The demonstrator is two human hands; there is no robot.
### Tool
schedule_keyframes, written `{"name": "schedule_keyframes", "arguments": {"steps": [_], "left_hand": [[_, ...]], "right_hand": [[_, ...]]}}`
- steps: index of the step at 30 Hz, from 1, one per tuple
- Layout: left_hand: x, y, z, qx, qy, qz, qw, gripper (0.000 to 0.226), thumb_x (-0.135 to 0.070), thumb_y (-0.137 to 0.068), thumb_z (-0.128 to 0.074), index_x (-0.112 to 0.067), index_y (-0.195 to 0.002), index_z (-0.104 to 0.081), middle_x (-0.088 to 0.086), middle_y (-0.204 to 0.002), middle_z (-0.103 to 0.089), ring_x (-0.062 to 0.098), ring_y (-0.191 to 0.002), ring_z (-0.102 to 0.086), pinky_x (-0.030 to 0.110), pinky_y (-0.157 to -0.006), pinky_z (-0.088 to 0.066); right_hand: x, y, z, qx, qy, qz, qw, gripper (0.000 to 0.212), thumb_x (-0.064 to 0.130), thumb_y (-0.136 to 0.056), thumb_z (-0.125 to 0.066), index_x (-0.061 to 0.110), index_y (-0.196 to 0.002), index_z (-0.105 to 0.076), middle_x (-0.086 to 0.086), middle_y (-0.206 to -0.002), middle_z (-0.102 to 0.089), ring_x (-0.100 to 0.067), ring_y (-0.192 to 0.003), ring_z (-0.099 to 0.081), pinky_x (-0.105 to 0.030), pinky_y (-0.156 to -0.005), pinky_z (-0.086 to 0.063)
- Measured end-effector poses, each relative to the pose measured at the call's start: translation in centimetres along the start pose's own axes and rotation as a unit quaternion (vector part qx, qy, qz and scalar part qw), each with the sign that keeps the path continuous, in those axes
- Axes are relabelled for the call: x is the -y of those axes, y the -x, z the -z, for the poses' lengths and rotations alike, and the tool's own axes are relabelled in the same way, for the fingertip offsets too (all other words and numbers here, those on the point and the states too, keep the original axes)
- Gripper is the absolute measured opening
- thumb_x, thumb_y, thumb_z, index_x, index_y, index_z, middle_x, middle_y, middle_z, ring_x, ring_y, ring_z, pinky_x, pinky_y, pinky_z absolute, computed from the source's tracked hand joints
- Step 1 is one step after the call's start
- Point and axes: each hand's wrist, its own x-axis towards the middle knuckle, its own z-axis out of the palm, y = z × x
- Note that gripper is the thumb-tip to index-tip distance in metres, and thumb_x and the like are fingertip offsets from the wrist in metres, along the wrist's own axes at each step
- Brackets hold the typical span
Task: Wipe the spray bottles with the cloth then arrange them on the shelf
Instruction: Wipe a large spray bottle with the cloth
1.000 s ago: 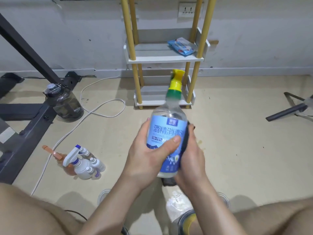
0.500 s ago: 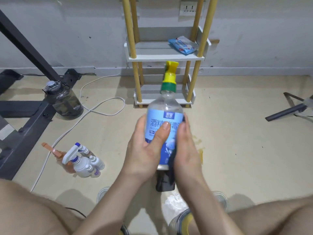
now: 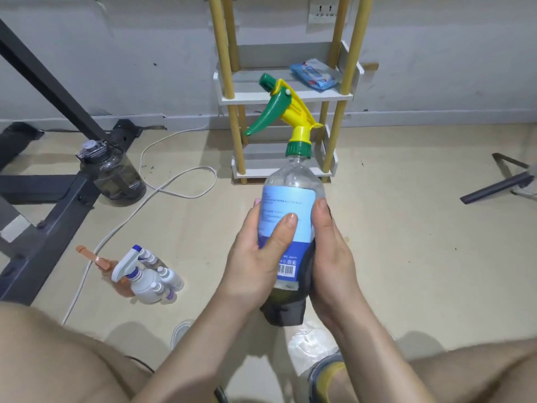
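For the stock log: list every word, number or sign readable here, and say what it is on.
Spray bottle, blue back label: lines of small print, too blurred to read.
Barcode at that label's lower edge: digits too small to read.
Blue packet on the shelf: print too blurred to read.
No text is legible elsewhere.

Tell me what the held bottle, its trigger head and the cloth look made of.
Bottle: probably clear glossy plastic, see-through at the shoulder, with a blue printed label. Trigger head: hard, smooth moulded plastic, green and yellow. Cloth: dark matte fabric, hanging limp under the bottle.
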Motion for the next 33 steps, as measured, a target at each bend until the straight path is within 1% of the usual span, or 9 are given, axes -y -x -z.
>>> {"name": "schedule_keyframes", "arguments": {"steps": [5,9,14,18,20,22,26,29,33], "left_hand": [[0.2,0.4,0.0,-0.124,-0.326,-0.071,0.934,0.07,-0.059,-0.083,-0.049,-0.033,-0.146,-0.034,-0.009,-0.133,-0.056,0.012,-0.12,-0.053,0.031,-0.095,-0.043],[0.0,2.3,-0.5,-0.088,-0.259,-0.174,0.946,0.047,-0.051,-0.089,-0.046,-0.038,-0.133,-0.048,-0.011,-0.129,-0.05,0.005,-0.127,-0.047,0.021,-0.104,-0.036],[-0.8,0.2,-0.5,-0.1,-0.102,-0.036,0.989,0.072,-0.067,-0.063,-0.056,-0.034,-0.127,-0.052,-0.011,-0.117,-0.063,0.005,-0.108,-0.062,0.03,-0.097,-0.049],[-0.8,0.0,-0.1,-0.121,-0.188,0.003,0.975,0.065,-0.071,-0.07,-0.053,-0.036,-0.124,-0.051,-0.016,-0.109,-0.068,0.011,-0.102,-0.065,0.032,-0.087,-0.051],[-0.8,0.5,-0.1,-0.135,-0.215,-0.018,0.967,0.071,-0.073,-0.074,-0.045,-0.039,-0.135,-0.043,-0.016,-0.125,-0.061,0.008,-0.116,-0.058,0.03,-0.094,-0.045],[-0.9,0.9,0.0,-0.113,-0.162,-0.058,0.979,0.066,-0.07,-0.077,-0.045,-0.038,-0.135,-0.049,-0.019,-0.128,-0.06,0.0,-0.12,-0.056,0.027,-0.101,-0.044],[-1.7,0.6,-0.1,-0.129,-0.14,-0.075,0.979,0.04,-0.059,-0.077,-0.057,-0.039,-0.112,-0.058,-0.019,-0.094,-0.057,-0.005,-0.088,-0.057,0.013,-0.081,-0.044],[-1.1,-0.1,-0.4,-0.109,-0.171,-0.006,0.979,0.052,-0.066,-0.079,-0.053,-0.038,-0.122,-0.052,-0.017,-0.117,-0.053,-0.001,-0.108,-0.053,0.013,-0.088,-0.039],[-0.9,-0.8,0.5,-0.079,-0.122,0.031,0.989,0.062,-0.075,-0.07,-0.049,-0.033,-0.114,-0.06,-0.014,-0.107,-0.068,0.004,-0.102,-0.064,0.032,-0.093,-0.05]], "right_hand": [[-1.4,1.6,-2.1,0.004,0.203,-0.009,0.979,0.082,0.076,-0.082,-0.036,0.045,-0.153,-0.009,0.003,-0.158,-0.033,-0.014,-0.14,-0.04,-0.036,-0.114,-0.036],[0.5,-0.2,-0.1,-0.011,-0.068,-0.084,0.994,0.066,0.061,-0.097,-0.035,0.011,-0.136,-0.055,-0.015,-0.116,-0.071,-0.022,-0.096,-0.072,-0.028,-0.069,-0.06],[0.4,0.1,-0.1,-0.013,-0.007,-0.064,0.998,0.068,0.068,-0.083,-0.042,0.016,-0.12,-0.067,-0.009,-0.112,-0.074,-0.025,-0.105,-0.07,-0.04,-0.091,-0.057],[-0.9,1.9,-2.2,-0.021,0.17,-0.004,0.985,0.054,0.06,-0.098,-0.035,0.046,-0.15,-0.026,0.017,-0.152,-0.04,-0.004,-0.137,-0.041,-0.024,-0.114,-0.03],[-1.7,2.7,-2.6,-0.021,0.192,-0.017,0.981,0.064,0.065,-0.091,-0.032,0.049,-0.152,-0.018,0.018,-0.153,-0.038,0.002,-0.136,-0.04,-0.022,-0.112,-0.032],[-0.7,1.9,-2.0,-0.043,0.07,-0.036,0.996,0.052,0.055,-0.1,-0.037,0.028,-0.143,-0.046,0.006,-0.132,-0.064,0.004,-0.108,-0.063,-0.016,-0.089,-0.05],[0.3,0.4,-0.3,-0.075,-0.059,-0.078,0.992,0.053,0.053,-0.1,-0.039,0.011,-0.114,-0.069,-0.006,-0.096,-0.077,-0.02,-0.087,-0.074,-0.035,-0.078,-0.06],[-0.6,1.0,-0.9,-0.06,0.047,-0.032,0.997,0.05,0.061,-0.095,-0.046,0.03,-0.132,-0.06,0.005,-0.132,-0.064,-0.012,-0.123,-0.059,-0.041,-0.109,-0.044],[-2.3,2.4,-2.0,-0.045,0.218,0.088,0.971,0.058,0.056,-0.099,-0.031,0.044,-0.153,-0.014,0.02,-0.161,-0.017,0.011,-0.143,-0.016,-0.014,-0.117,-0.016]]}}
